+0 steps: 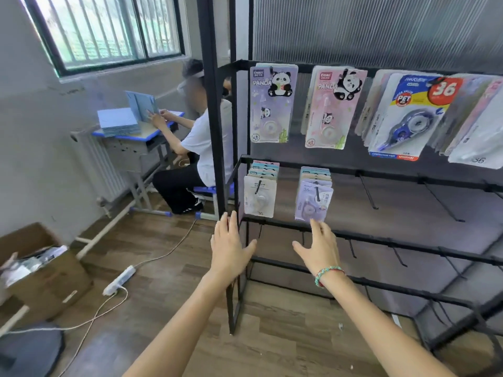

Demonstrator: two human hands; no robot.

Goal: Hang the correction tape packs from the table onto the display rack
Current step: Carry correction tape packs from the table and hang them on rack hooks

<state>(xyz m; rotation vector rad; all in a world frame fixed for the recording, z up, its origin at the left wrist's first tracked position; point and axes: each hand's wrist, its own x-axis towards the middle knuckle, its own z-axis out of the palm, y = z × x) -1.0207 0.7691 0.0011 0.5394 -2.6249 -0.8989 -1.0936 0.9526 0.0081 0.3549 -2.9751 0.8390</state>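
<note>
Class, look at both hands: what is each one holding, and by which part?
Nothing. The left hand and right hand are open, fingers straight, reaching toward the rack.

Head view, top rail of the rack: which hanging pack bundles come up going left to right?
Purple panda packs → pink panda packs → blue-and-white "36" PET packs → pale packs cut off by the right edge.

- black metal display rack [381, 238] fills the 3 o'clock side, cardboard-backed correction tape packs [315, 197] hanging on its upper two rails
- both hands sit just below the lower packs, left hand [230, 247] at the rack's corner post, right hand [321, 247] to its right
- brown cardboard box [46, 281] on the floor at 9 o'clock, white plastic power strip [119, 280] between it and the rack
</note>
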